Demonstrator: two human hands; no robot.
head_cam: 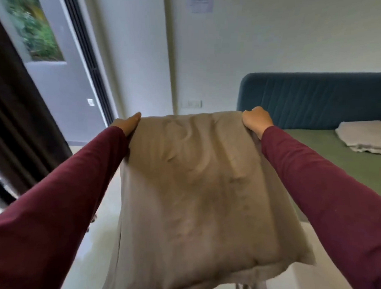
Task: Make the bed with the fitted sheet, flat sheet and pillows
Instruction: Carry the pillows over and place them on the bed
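Observation:
I hold a grey-beige pillow out in front of me, above the floor beside the bed. My left hand lies along its far left corner with the fingers fairly straight, their tips hidden behind the fabric. My right hand grips the far right corner with curled fingers. To the right stands the bed, covered in a green fitted sheet. A second pale grey pillow lies on it near the blue headboard.
A dark curtain and a sliding glass door fill the left side. White wall with a switch plate stands behind. Glossy white floor runs below the pillow. A white bed base edge sits at lower right.

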